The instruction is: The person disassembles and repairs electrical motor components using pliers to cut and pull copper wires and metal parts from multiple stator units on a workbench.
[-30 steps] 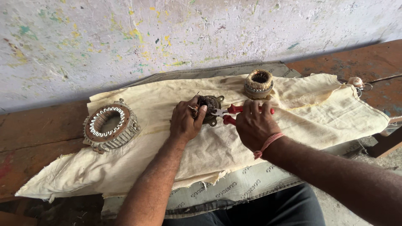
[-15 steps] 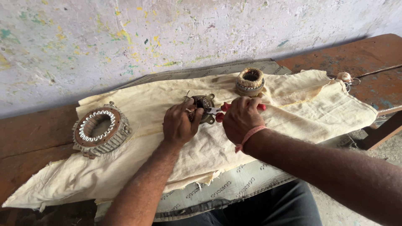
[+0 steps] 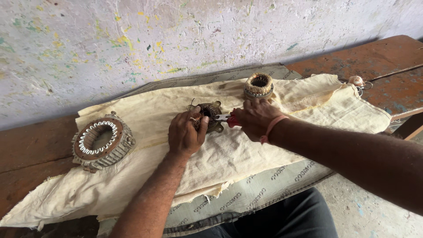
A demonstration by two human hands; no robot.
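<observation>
On the cream cloth (image 3: pixel 246 150) spread over the desk (image 3: pixel 374 57), a small rusty motor plate (image 3: pixel 210 115) lay near the cloth's middle, and both hands met over it. The left hand (image 3: pixel 185 134) lay on the plate's near-left edge, its grip pressed together on the rim, apparently to keep the part from sliding or turning on the soft cloth. The right hand (image 3: pixel 253 117) came in from the plate's right side, its grip wrapped tight around the red handles of a pair of pliers (image 3: pixel 225 118), whose metal nose reached the plate's centre; holding the tool low and level seemed to let the nose bite into something at the hub, though exactly what it gripped could not be told. A pink band circled the right wrist. Just behind the plate and to its right stood a small wound coil (image 3: pixel 259 85), upright and apart from the hands. Well to the plate's left, at the cloth's edge, sat a larger stator (image 3: pixel 102 140) with pale windings around its open bore. The cloth likely served to catch small parts and protect the grey sacking (image 3: pixel 264 185) beneath it. Behind everything rose a paint-flecked wall (image 3: pixel 132 39).
</observation>
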